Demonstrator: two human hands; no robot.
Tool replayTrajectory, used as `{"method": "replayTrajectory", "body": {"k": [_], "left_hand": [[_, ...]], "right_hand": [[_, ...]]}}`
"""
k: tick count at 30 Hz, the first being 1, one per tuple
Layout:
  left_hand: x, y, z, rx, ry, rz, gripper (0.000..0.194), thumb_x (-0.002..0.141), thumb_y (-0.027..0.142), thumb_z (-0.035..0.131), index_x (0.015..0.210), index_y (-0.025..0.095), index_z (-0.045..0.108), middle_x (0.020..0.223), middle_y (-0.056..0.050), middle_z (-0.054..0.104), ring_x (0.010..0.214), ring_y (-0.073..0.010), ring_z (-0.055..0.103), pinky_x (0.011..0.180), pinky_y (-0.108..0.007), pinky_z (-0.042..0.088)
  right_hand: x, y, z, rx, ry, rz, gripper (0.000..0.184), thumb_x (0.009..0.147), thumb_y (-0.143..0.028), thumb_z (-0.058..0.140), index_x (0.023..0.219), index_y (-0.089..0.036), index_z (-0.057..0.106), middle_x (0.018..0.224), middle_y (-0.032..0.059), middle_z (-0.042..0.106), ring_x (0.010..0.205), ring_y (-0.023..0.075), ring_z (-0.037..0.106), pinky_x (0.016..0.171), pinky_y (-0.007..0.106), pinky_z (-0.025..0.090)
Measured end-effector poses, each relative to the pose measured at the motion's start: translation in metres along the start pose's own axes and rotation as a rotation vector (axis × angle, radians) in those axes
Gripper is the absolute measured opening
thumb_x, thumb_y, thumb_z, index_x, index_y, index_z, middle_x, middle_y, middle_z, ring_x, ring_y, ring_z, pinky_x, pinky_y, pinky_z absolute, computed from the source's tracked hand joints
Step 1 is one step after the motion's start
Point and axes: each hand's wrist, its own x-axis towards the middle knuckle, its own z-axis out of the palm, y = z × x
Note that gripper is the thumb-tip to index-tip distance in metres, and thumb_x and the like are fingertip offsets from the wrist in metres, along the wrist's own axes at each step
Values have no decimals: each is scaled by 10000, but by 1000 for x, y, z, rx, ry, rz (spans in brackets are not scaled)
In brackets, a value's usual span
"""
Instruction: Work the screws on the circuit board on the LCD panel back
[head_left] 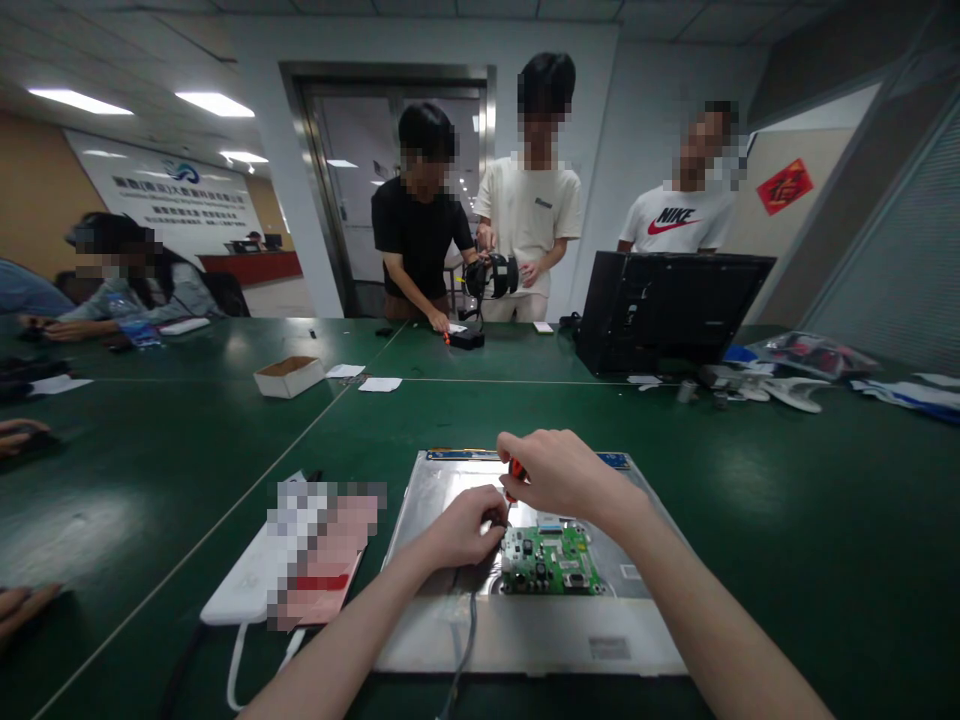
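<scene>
A silver metal panel (450,620), the back of a flat screen, lies on the green table in front of me. A green circuit board (551,560) sits on it near the middle. My right hand (559,475) is closed round a red-handled screwdriver (515,470) that points down at the board's left edge. My left hand (465,525) is pinched at the board's left corner, fingertips beside the screwdriver tip; what it pinches is too small to see. A grey cable (466,640) runs from the board toward me.
A white device (247,580) with a blurred patch on it lies left of the panel. A black monitor (667,305) stands at the back right, a small cardboard box (289,376) at the back left. Three people stand behind the table; others sit at the left.
</scene>
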Motion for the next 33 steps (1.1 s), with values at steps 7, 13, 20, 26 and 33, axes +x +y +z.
{"method": "replayTrajectory", "body": {"k": [7,13,20,26,33], "left_hand": [[1,-3,2,35,6,24,133,669,83,520,760,154,585,742,-16,588,690,-148,490,638,-238,371],[1,0,2,28,-2,9,125,670,87,523,758,152,584,734,-18,589,683,-150,492,625,-243,361],[2,2,1,11,-14,-16,120,664,83,517,740,153,578,710,-16,577,661,-147,480,598,-239,344],[1,0,2,22,-1,-7,143,647,71,512,745,151,578,721,-12,570,667,-140,469,609,-233,342],[2,0,1,17,9,15,157,653,66,516,772,149,577,743,-19,578,677,-144,476,623,-239,353]], "right_hand": [[-1,1,0,-5,5,2,138,871,-326,525,963,-227,552,807,26,691,703,189,645,505,275,205],[-3,0,-2,4,12,-9,151,881,-357,547,949,-224,572,817,28,697,738,199,659,522,265,238],[0,-2,-2,12,16,-20,197,893,-418,542,916,-230,592,801,31,699,721,189,648,539,256,265],[1,2,2,5,40,0,119,855,-308,545,932,-221,571,791,23,697,699,192,653,504,271,205],[-3,2,1,83,50,-63,148,811,-231,575,955,-211,549,864,16,707,734,174,653,518,263,229]]}}
